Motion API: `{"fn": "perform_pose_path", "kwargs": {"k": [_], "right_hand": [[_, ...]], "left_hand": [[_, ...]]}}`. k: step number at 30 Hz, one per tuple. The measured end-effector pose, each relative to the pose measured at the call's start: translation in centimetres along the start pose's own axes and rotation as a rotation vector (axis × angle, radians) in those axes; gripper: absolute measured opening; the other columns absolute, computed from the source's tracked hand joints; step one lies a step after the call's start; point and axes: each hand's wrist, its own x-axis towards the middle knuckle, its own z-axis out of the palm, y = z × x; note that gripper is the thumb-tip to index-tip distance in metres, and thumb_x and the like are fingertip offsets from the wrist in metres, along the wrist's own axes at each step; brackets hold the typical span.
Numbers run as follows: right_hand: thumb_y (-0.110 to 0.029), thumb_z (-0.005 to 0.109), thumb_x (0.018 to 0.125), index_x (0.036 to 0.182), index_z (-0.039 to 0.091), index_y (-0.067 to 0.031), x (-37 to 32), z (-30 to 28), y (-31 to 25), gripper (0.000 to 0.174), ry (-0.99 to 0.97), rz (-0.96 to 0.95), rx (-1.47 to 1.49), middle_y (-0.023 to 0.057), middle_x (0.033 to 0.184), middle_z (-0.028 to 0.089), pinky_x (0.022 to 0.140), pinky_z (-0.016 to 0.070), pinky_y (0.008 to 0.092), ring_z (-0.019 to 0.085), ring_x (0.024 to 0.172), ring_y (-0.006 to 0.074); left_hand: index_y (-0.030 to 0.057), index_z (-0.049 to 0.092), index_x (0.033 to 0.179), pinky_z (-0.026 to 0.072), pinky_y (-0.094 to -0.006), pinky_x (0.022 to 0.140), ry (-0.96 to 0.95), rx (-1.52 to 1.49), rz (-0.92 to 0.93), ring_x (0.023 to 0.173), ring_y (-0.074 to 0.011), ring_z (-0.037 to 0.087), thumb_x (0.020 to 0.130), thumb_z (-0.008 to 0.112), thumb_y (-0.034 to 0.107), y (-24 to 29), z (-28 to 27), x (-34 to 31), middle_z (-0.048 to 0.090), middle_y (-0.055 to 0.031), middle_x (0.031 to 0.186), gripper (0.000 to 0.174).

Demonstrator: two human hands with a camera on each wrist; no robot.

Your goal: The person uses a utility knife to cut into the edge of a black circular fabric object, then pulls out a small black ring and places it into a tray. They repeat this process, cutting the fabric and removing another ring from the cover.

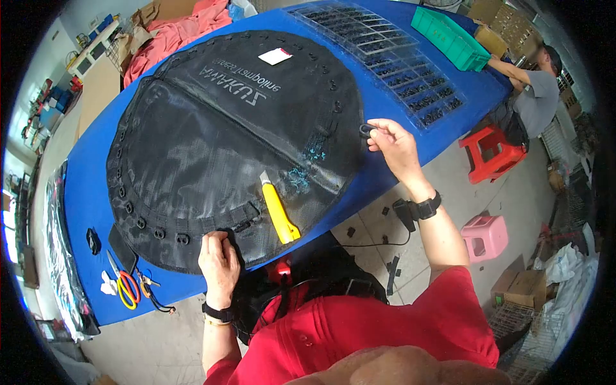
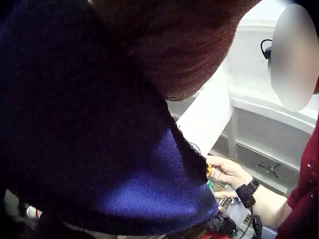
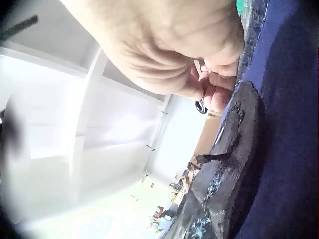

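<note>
A round black mesh piece (image 1: pixel 212 154) with white lettering and small black loops along its rim lies on the blue table. The right hand (image 1: pixel 396 149) pinches a small dark ring (image 1: pixel 366 129) just off the mesh's right edge; in the right wrist view the ring (image 3: pixel 201 106) shows between thumb and fingers. On the near edge of the mesh rests the left hand (image 1: pixel 221 266), its fingers bent, beside a black strap end (image 1: pixel 245 226); whether it grips the edge is hidden. A yellow cutter (image 1: pixel 278 212) lies on the mesh, blade pointing away.
Scissors (image 1: pixel 128 289) and keys (image 1: pixel 149 282) lie at the table's near left. A white-and-red card (image 1: pixel 274 56) is on the mesh. Divided trays of dark parts (image 1: pixel 398 64) and a green crate (image 1: pixel 449 38) stand at the far right, where another person (image 1: pixel 539 96) sits.
</note>
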Motion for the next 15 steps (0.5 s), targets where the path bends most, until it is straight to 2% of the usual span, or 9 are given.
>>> {"fn": "perform_pose_path", "kwargs": {"k": [5,10,15], "right_hand": [[-0.007,0.071,0.112,0.128,0.075,0.0006,2.3,-1.8,0.4,0.019,0.022,0.008,-0.014,0.0062,0.105,0.079,0.083,0.0668,0.0291,0.077,0.091,0.0126],[-0.006,0.072,0.111,0.123,0.073,0.002,3.8,-3.0,1.3,0.014,0.042,0.051,-0.004,0.0085,0.105,0.079,0.084,0.0679,0.0312,0.079,0.093,0.0145],[-0.009,0.075,0.11,0.119,0.073,-0.0001,5.1,-4.0,2.1,0.013,0.032,0.072,-0.02,0.0063,0.102,0.077,0.079,0.0664,0.0304,0.076,0.089,0.0129]], "left_hand": [[-0.0015,0.068,0.11,0.0587,-0.049,0.087,0.013,0.005,0.018,0.098,-0.0434,0.071,0.09,0.066,-0.012,0.4,-0.1,0.1,0.071,-0.0213,0.108,0.023],[-0.0013,0.067,0.111,0.0579,-0.0502,0.089,0.007,0.008,0.003,0.099,-0.0441,0.07,0.09,0.064,-0.012,0.5,0.0,0.0,0.07,-0.0214,0.108,0.023],[-0.0014,0.066,0.111,0.0571,-0.0501,0.088,0.003,0.05,0.031,0.098,-0.0447,0.068,0.09,0.063,-0.012,0.8,0.0,0.1,0.069,-0.022,0.108,0.024]]}}
